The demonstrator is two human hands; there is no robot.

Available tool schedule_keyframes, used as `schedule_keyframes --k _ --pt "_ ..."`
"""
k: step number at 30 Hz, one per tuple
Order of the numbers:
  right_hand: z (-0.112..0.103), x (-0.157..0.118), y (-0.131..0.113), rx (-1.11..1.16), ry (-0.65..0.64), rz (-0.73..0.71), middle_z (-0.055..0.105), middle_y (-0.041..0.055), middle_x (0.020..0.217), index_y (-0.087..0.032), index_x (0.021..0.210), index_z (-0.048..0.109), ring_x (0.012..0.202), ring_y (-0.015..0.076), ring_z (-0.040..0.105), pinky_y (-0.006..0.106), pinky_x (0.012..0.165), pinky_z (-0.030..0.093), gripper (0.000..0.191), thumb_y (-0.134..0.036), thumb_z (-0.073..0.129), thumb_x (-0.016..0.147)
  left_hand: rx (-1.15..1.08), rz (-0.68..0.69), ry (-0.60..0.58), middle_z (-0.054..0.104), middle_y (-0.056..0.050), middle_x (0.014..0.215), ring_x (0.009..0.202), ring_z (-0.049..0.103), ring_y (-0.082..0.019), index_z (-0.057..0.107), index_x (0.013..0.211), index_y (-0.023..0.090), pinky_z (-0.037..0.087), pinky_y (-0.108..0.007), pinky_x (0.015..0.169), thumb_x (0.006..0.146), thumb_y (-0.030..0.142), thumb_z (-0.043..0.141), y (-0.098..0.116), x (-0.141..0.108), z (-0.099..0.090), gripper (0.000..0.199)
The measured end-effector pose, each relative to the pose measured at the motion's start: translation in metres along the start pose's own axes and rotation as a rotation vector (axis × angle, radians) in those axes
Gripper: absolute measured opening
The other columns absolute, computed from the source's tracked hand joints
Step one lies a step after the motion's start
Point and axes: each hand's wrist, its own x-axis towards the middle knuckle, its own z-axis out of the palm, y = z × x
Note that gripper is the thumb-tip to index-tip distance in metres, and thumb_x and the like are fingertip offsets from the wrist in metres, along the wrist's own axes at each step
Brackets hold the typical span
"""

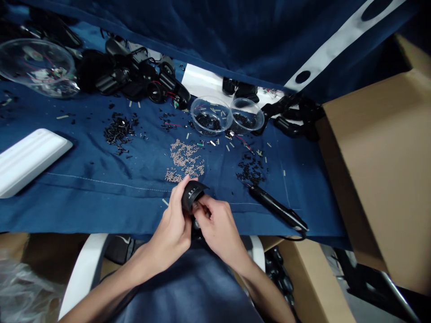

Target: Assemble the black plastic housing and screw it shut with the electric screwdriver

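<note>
A curved black plastic part with small light marks is held at the front edge of the blue cloth. My left hand is wrapped round its left side. The fingers of my right hand are pinched together at the part's open right side; whatever lies between the fingertips is too hidden to name. Just beyond the part, many small brass-coloured screws are spread on the cloth. A black electric screwdriver lies to the right of my hands, its tip near a pile of small black screws.
Two clear bowls with dark bits stand beyond the screws. Black housings and a large clear bowl are at the back left. A white box lies left, near black screws. A cardboard box stands right.
</note>
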Motion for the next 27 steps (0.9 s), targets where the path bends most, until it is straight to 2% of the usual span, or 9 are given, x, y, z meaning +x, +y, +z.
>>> schedule_keyframes --k 4,6,11,13,16,19,23,27 --pt "-0.004 0.003 -0.002 -0.125 0.002 0.017 0.068 -0.0005 0.072 -0.022 0.083 0.066 0.059 0.0131 0.054 0.027 0.059 0.035 0.029 -0.032 0.050 0.105 -0.028 -0.088 0.026 0.034 -0.015 0.165 0.151 0.040 -0.032 0.005 0.167 0.030 0.035 -0.058 0.126 0.092 0.005 0.050 -0.003 0.007 0.000 0.091" --pt "-0.009 0.002 -0.002 -0.135 0.020 0.030 0.071 -0.0001 0.076 -0.022 0.088 0.070 0.064 0.0145 0.060 0.027 0.062 0.039 0.031 -0.038 0.051 0.106 -0.033 -0.123 0.029 0.033 -0.014 0.166 0.152 0.040 -0.032 0.005 0.167 0.031 0.035 -0.058 0.126 0.095 0.009 0.051 -0.003 0.011 -0.001 0.088" --pt "-0.031 -0.016 0.007 -0.124 0.138 0.025 0.074 0.0026 0.110 -0.026 0.118 0.070 0.092 0.0175 0.068 0.028 0.077 0.049 0.029 -0.041 0.048 0.107 0.053 -0.113 0.033 0.043 -0.017 0.160 0.142 0.052 -0.032 -0.001 0.166 0.029 0.046 -0.056 0.118 0.097 0.017 0.058 -0.006 0.015 0.000 0.092" --pt "-0.041 -0.027 0.013 -0.178 0.098 0.015 0.071 0.0035 0.118 -0.026 0.121 0.069 0.103 0.0193 0.066 0.030 0.087 0.050 0.026 -0.040 0.052 0.106 0.106 -0.076 0.048 0.041 -0.017 0.161 0.142 0.053 -0.032 0.001 0.166 0.030 0.047 -0.055 0.117 0.097 0.020 0.062 -0.008 0.017 0.001 0.093" --pt "-0.052 -0.043 0.024 -0.284 -0.030 0.049 0.070 0.0024 0.118 -0.027 0.117 0.068 0.112 0.0218 0.063 0.036 0.098 0.046 0.021 -0.039 0.061 0.102 0.173 0.014 0.063 0.041 -0.013 0.162 0.143 0.051 -0.030 0.016 0.164 0.034 0.048 -0.049 0.119 0.098 0.023 0.066 -0.012 0.020 0.002 0.083" --pt "-0.055 -0.053 0.031 -0.308 -0.121 0.118 0.069 0.0012 0.112 -0.027 0.116 0.068 0.106 0.0215 0.063 0.037 0.094 0.046 0.022 -0.039 0.068 0.097 0.192 0.081 0.062 0.049 -0.009 0.156 0.139 0.056 -0.028 0.028 0.160 0.037 0.051 -0.045 0.116 0.097 0.022 0.068 -0.016 0.024 0.001 0.076" --pt "-0.048 -0.055 0.036 -0.308 -0.118 0.174 0.069 0.0002 0.104 -0.026 0.112 0.069 0.100 0.0210 0.062 0.035 0.088 0.045 0.027 -0.039 0.077 0.090 0.148 0.084 0.086 0.055 -0.007 0.153 0.134 0.061 -0.026 0.037 0.156 0.038 0.061 -0.038 0.102 0.096 0.021 0.069 -0.016 0.025 0.003 0.071" --pt "-0.042 -0.053 0.037 -0.233 -0.131 0.243 0.066 -0.0038 0.083 -0.024 0.095 0.069 0.078 0.0164 0.059 0.030 0.071 0.040 0.021 -0.041 0.078 0.088 0.019 0.067 0.098 0.059 -0.004 0.150 0.133 0.063 -0.024 0.047 0.148 0.038 0.064 -0.032 0.092 0.095 0.019 0.069 -0.012 0.023 0.007 0.061"
